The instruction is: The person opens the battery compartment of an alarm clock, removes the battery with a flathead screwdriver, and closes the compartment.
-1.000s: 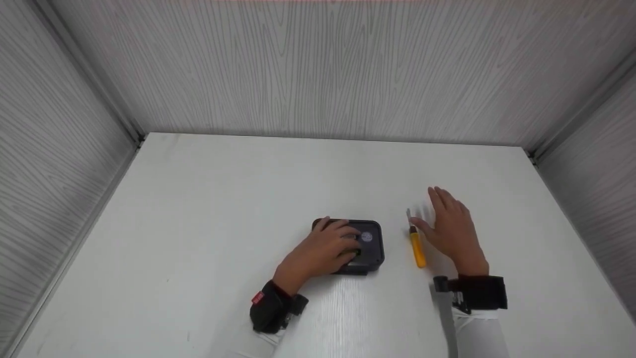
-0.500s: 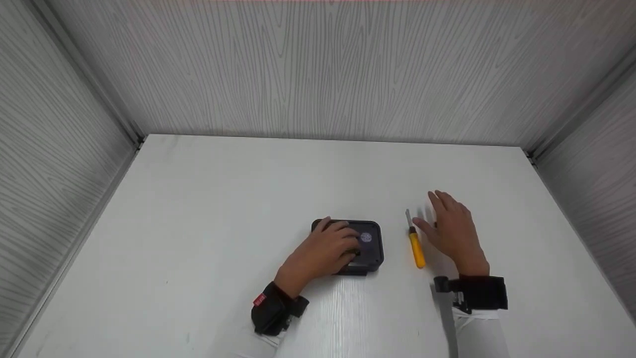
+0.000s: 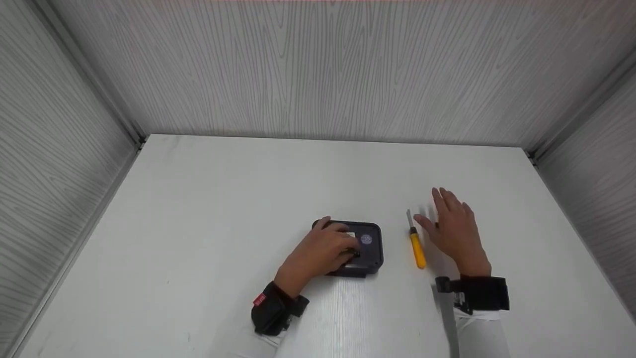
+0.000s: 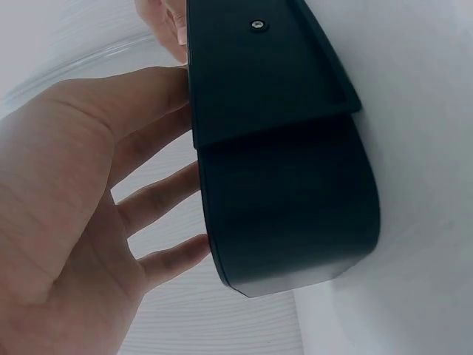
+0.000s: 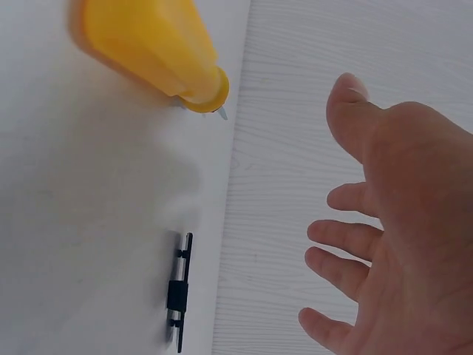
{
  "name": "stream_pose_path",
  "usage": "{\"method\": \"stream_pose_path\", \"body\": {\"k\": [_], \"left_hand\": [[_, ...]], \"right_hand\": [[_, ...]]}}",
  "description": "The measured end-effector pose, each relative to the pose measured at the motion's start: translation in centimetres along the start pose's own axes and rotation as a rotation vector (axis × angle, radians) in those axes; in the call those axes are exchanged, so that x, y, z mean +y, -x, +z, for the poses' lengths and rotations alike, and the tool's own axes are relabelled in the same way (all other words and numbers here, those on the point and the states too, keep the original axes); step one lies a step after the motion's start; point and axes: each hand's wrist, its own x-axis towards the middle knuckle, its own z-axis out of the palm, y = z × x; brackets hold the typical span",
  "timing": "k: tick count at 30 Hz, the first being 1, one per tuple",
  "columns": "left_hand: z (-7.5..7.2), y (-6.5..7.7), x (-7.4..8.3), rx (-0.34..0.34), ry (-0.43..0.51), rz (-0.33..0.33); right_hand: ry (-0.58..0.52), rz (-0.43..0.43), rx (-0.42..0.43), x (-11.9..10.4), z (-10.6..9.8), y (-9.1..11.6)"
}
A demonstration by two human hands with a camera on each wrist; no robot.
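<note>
A black box-shaped device (image 3: pixel 371 256) with rounded corners and a round pale mark lies on the table. My left hand (image 3: pixel 315 253) rests over its left half, fingers spread on the upper face. The left wrist view shows the device's side (image 4: pixel 273 74) with a screw, but the box's edge hides my fingertips. A white patch shows beside the fingers. My right hand (image 3: pixel 454 231) hovers to the right, fingers extended and holding nothing. Close to its thumb lies a screwdriver (image 3: pixel 418 248) with a yellow handle. The right wrist view shows a thin black part (image 5: pixel 178 294) on the table below that hand.
The white tabletop (image 3: pixel 223 199) stretches to both sides and behind the hands. Grey wood-grain panels stand at the back (image 3: pixel 318 69) and at the left (image 3: pixel 54 164) and right sides. Black camera straps wrap both wrists.
The left fingers have shifted slightly on the device, uncovering the white patch. The right hand has moved a little to the right. The screwdriver lies where it was.
</note>
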Motion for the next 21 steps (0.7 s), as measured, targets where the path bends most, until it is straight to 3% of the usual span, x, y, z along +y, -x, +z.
{"method": "stream_pose_path", "body": {"k": [13, 21], "left_hand": [[0.03, 0.06, -0.05, 0.015, 0.010, 0.025], [-0.01, -0.11, 0.02, 0.053, -0.053, 0.091]], "right_hand": [[-0.004, 0.094, -0.113, 0.08, -0.71, 0.15], [0.010, 0.106, -0.126, 0.29, -0.72, 0.10]]}}
